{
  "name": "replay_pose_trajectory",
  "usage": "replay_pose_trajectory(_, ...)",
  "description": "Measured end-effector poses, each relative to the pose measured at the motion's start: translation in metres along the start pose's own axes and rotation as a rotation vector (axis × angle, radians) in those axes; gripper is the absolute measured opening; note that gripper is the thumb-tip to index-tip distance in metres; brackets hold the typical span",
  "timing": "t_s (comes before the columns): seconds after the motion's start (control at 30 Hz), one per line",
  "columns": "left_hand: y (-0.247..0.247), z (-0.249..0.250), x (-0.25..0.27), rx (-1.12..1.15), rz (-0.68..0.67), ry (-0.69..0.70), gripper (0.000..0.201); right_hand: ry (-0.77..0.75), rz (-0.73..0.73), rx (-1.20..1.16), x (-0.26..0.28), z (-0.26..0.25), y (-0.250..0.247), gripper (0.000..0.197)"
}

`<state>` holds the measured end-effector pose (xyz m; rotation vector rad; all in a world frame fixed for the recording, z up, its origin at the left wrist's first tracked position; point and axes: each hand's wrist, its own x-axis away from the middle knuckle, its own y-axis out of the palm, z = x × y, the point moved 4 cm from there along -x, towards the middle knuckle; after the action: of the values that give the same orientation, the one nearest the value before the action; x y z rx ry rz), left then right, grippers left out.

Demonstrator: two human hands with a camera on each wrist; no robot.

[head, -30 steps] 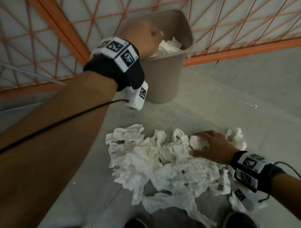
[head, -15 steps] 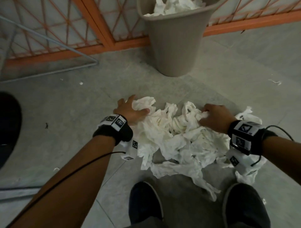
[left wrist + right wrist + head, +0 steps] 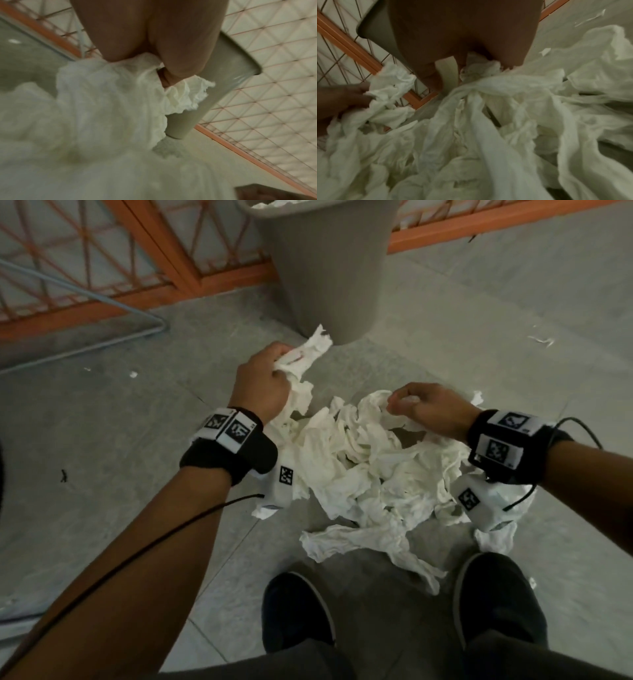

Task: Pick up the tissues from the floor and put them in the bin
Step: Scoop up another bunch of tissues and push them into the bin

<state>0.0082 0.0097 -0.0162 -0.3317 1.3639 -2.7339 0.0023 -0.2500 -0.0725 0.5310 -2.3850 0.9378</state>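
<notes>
A heap of crumpled white tissues (image 3: 370,474) lies on the grey floor in front of my feet. My left hand (image 3: 270,378) grips a bunch of tissues (image 3: 308,354) lifted off the heap's left edge, just below the bin. The wrist view shows the same tissues (image 3: 181,97) spilling from my left hand (image 3: 164,75). My right hand (image 3: 411,405) pinches tissues (image 3: 376,402) at the heap's far right; from the right wrist these tissues (image 3: 481,67) bunch under my right hand (image 3: 471,65). The beige bin (image 3: 329,268) stands beyond the heap, holding tissues.
An orange lattice fence (image 3: 102,261) runs behind the bin. A grey metal bar (image 3: 102,299) lies on the floor at the left. My two dark shoes (image 3: 298,611) stand just behind the heap. Small tissue scraps (image 3: 541,339) dot the floor at the right.
My left hand came down from the bin to the heap, took hold of tissues and now lifts them. My right hand closed on tissues and raised slightly.
</notes>
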Motion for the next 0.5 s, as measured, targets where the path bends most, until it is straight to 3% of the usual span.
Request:
replay_pose_trajectory(0.1,0.011,0.017,0.01,-0.111,-0.142,0.066,0.029,-0.072,-0.079,0.249,0.0,-0.004,0.015,0.068)
replay_pose_trajectory(0.17,0.032,0.015,0.019,-0.304,-0.29,0.042,0.049,-0.145,-0.114,0.426,0.002,-0.003,0.03,0.078)
replay_pose_trajectory(0.23,0.054,0.006,0.028,-0.448,-0.434,0.016,0.075,-0.166,-0.131,0.543,0.001,0.001,0.042,0.069)
replay_pose_trajectory(0.27,0.062,0.001,0.031,-0.485,-0.466,0.029,0.077,-0.167,-0.126,0.576,0.0,0.003,0.046,0.062)
replay_pose_trajectory(0.37,0.073,-0.005,0.034,-0.506,-0.464,0.122,0.057,-0.187,-0.095,0.577,0.002,0.004,0.047,0.044)
replay_pose_trajectory(0.5,0.052,0.008,0.032,-0.241,-0.322,0.12,0.04,-0.263,-0.012,0.47,0.004,-0.001,0.038,0.029)
